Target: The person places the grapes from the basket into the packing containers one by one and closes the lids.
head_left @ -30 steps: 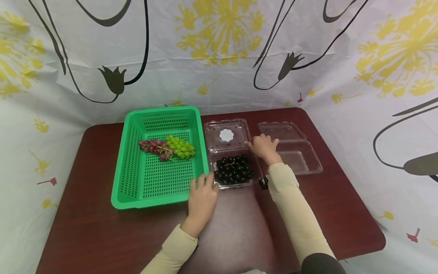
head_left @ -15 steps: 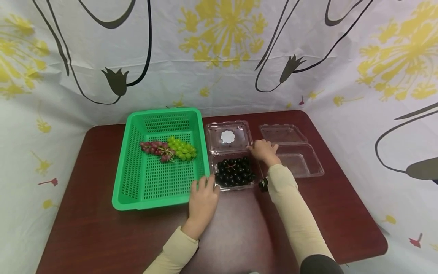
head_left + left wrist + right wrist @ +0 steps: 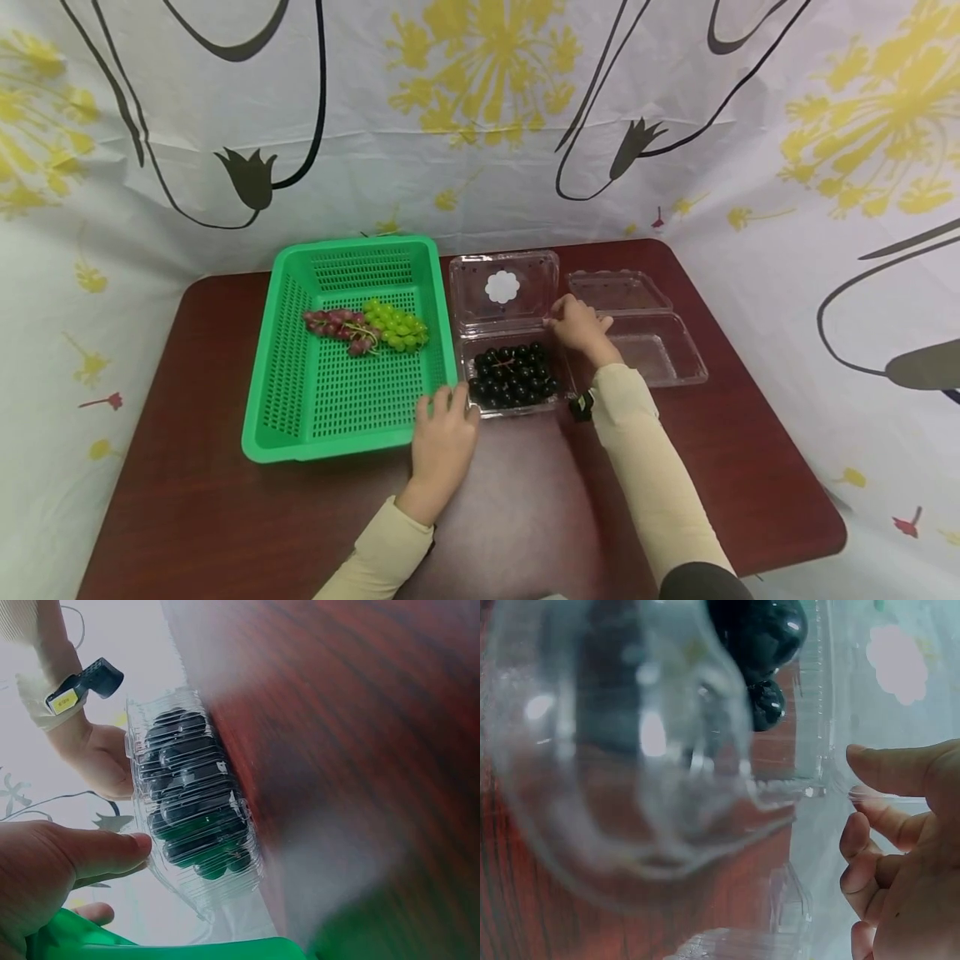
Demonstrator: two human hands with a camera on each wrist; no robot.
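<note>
A hinged clear plastic fruit box [image 3: 133, 761] lies on the table with a bunch of black grapes [image 3: 512, 379] in its tray. My right hand [image 3: 580, 325] pinches the right edge of its lid [image 3: 476, 304], near the hinge; the lid bears a white scalloped sticker [image 3: 898, 665] and stands tilted up. At the tray's front left corner is my left hand [image 3: 444, 440], its fingers fairly straight. The left wrist view shows the thumb [image 3: 112, 851] touching the tray's rim, with another finger mostly hidden behind it.
Left of the box stands a green plastic basket [image 3: 258, 400] holding red grapes [image 3: 341, 327] and green grapes [image 3: 397, 323]. A second clear box [image 3: 686, 354] lies open to the right, close to my right hand. Patterned cloth [image 3: 480, 192] hangs behind the dark red table [image 3: 172, 467].
The lid has tilted up from lying back, its far edge rising as my right hand shifted slightly right with it. My left hand has stayed at the tray's corner.
</note>
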